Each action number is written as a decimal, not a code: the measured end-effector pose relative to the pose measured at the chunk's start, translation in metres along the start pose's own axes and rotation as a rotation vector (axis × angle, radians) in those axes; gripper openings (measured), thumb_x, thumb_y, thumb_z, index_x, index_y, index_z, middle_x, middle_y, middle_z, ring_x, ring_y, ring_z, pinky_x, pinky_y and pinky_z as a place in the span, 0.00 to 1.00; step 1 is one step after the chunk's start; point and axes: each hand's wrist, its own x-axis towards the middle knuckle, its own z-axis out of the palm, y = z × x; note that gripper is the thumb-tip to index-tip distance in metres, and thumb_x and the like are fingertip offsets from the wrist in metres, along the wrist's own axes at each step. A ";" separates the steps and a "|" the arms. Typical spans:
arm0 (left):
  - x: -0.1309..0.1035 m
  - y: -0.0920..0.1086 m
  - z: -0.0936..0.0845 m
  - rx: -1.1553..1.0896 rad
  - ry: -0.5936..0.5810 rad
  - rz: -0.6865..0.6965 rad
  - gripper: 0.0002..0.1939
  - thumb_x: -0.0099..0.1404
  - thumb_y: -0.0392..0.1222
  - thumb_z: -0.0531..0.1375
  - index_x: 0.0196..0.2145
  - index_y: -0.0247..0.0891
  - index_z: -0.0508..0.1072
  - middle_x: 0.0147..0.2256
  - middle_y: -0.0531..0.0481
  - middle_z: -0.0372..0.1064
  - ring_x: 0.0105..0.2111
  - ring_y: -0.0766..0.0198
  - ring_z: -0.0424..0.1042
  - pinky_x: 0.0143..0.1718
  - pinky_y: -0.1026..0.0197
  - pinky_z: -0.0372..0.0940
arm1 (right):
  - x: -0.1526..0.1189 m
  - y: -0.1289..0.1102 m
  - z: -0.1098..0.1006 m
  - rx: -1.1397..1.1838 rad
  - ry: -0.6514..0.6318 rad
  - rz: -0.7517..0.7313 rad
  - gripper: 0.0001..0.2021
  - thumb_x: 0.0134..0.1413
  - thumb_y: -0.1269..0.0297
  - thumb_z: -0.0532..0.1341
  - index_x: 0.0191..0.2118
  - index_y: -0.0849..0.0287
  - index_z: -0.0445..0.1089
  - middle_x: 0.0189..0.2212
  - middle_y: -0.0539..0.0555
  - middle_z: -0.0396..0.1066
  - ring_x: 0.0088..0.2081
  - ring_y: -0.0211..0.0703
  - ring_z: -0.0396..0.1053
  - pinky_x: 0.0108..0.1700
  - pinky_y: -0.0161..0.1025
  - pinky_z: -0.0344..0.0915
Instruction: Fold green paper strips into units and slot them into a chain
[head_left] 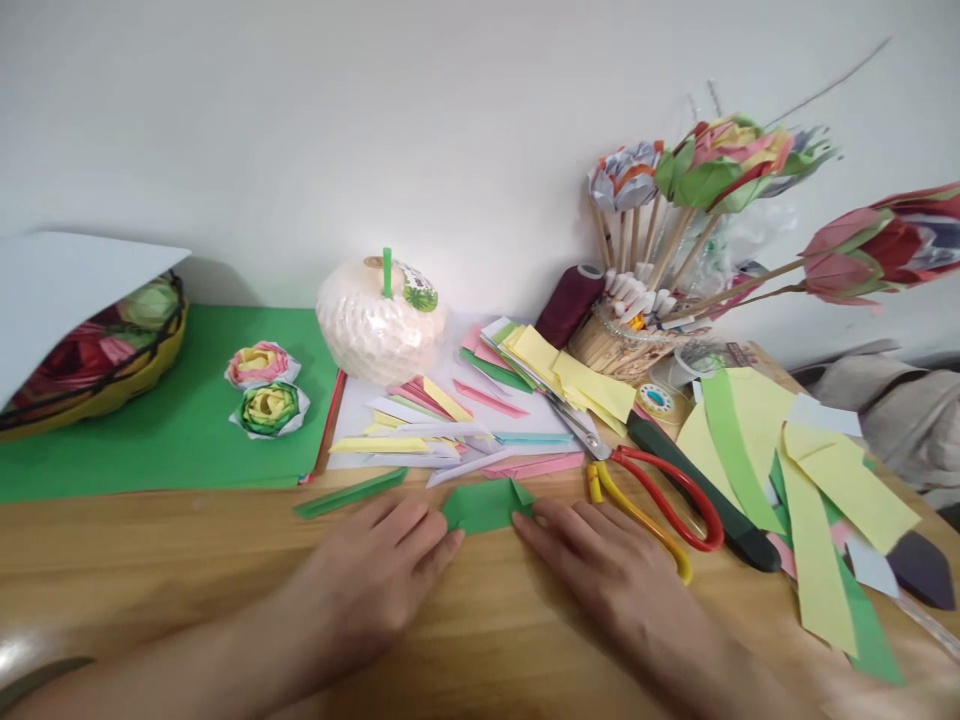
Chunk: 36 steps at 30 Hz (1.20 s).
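Note:
A small piece of green paper [484, 505] lies at the table's front with both its ends folded inward. My left hand [386, 560] has its fingers closed on the left end, thumb along the lower edge. At the right end, my right hand [607, 560] pinches the folded corner. Just behind the left hand lies a narrow folded green strip [352, 492]. Beyond the paper, several folded strips [450, 440] in pink, yellow, white and blue are heaped on a white sheet [356, 385]. Scissors [660, 490] with red and yellow handles rest beside my right hand.
A dark-handled knife [705, 495] lies by the scissors, with paper scraps [825, 540] further right. At the back stand a wrapped coconut [381, 325] with a green straw and a holder [615, 345] of paper flowers. Two paper flowers [266, 385] sit on green sheets [165, 430] near a basket [161, 345].

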 end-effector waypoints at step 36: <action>0.034 -0.009 -0.006 -0.266 0.114 -0.037 0.13 0.67 0.34 0.50 0.38 0.38 0.74 0.29 0.50 0.70 0.32 0.63 0.64 0.34 0.62 0.63 | 0.006 -0.005 0.007 0.005 0.051 0.071 0.07 0.57 0.74 0.54 0.39 0.66 0.68 0.35 0.59 0.69 0.36 0.47 0.65 0.36 0.44 0.66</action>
